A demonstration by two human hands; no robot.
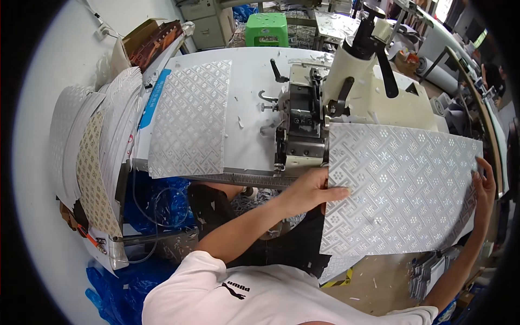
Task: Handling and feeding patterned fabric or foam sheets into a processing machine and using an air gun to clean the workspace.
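Note:
Between my two hands is a silver-grey patterned sheet (401,189) with a shiny geometric and floral print. My left hand (311,192) grips its left edge, thumb on top and fingers hidden beneath. At the right edge, my right hand (483,181) pinches it, thumb and fingers partly showing. The sheet's far left corner lies against a cream and black bench machine (306,114) with rollers and levers. Another sheet with a similar print (192,119) lies flat on the white table (252,67), left of the machine.
Bent stacks of sheets (116,114) lean by the wall at the left, near a cardboard box (143,46). A green plastic stool (266,30) stands behind the table. Blue plastic bags (127,281) lie low at the left. Bundled grey pieces (430,273) sit on the floor at the right.

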